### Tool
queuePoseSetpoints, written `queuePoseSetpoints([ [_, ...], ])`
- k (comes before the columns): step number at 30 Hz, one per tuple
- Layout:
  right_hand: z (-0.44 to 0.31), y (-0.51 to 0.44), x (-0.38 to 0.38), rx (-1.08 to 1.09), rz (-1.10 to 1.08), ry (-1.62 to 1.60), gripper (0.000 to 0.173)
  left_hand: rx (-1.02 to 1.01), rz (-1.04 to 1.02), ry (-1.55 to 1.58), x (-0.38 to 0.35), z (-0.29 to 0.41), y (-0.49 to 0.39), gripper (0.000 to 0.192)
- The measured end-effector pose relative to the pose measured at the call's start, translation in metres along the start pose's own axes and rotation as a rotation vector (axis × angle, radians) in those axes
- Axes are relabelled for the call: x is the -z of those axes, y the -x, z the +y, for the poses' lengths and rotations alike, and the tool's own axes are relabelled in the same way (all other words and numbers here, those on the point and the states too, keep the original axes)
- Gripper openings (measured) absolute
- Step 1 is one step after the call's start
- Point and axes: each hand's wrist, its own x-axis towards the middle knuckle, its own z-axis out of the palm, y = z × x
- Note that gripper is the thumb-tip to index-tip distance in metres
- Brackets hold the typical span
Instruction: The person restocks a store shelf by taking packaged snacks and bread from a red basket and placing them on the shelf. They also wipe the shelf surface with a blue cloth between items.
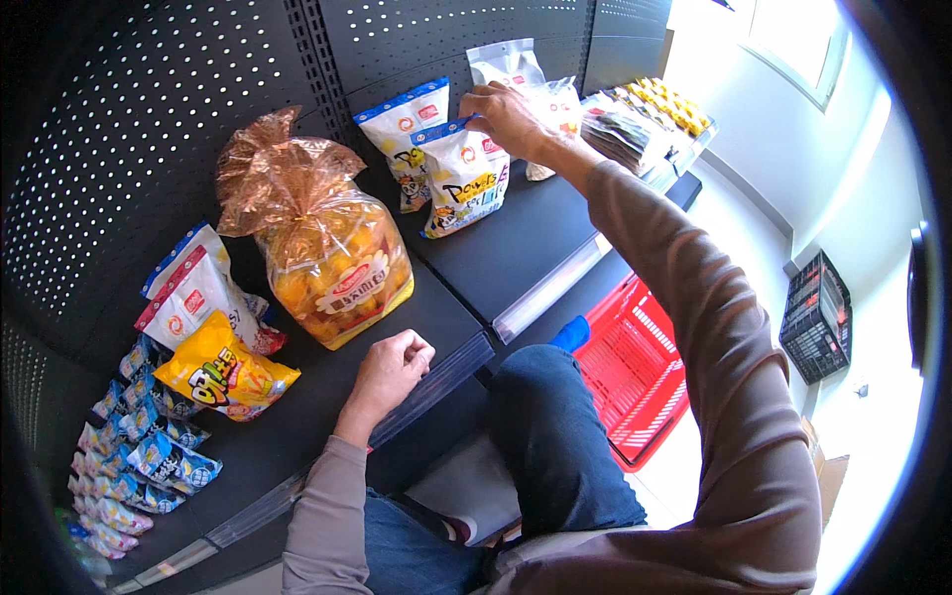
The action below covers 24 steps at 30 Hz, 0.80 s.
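My right hand (502,117) grips the blue top edge of a white snack bag (468,182) that stands upright on the black shelf (491,260). A similar white bag (405,141) leans just behind it to the left. Beyond my fingers are a grey-white pouch (506,63) and another white bag (561,108). My left hand (394,372), its fingers curled and nothing visible in them, rests by the shelf's front edge. Above it stands a large clear bag of bread rolls (338,260), its coppery top gathered.
At the left are a yellow snack bag (227,372), a red-topped white bag (201,297) and rows of small blue packets (175,462). Flat packs (621,130) and yellow packets (662,104) lie at the far right. A red basket (632,372) and a black crate (818,320) are on the floor.
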Motion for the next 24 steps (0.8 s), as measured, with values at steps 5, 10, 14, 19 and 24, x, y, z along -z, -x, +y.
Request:
queuePoseSetpoints([
  [5, 0.019, 0.05, 0.061, 0.017, 0.154, -0.044, 0.013, 0.013, 0.012, 0.076, -0.006, -0.012, -0.01, 0.017],
  [10, 0.023, 0.136, 0.143, -0.247, 0.024, -0.164, 0.018, 0.059, 0.023, 0.043, -0.005, 0.0, -0.007, 0.022],
  [14, 0.013, 0.215, 0.174, -0.585, -0.147, -0.292, 0.021, 0.04, 0.028, 0.055, -0.004, -0.016, -0.005, 0.021],
  [19, 0.017, 0.367, 0.144, -0.984, -0.246, -0.515, 0.019, 0.073, 0.001, 0.077, -0.007, 0.002, -0.011, 0.019],
  [24, -0.018, 0.471, 0.089, -1.316, -0.203, -0.32, 0.023, 0.109, -0.013, 0.068, -0.003, 0.002, -0.01, 0.017],
])
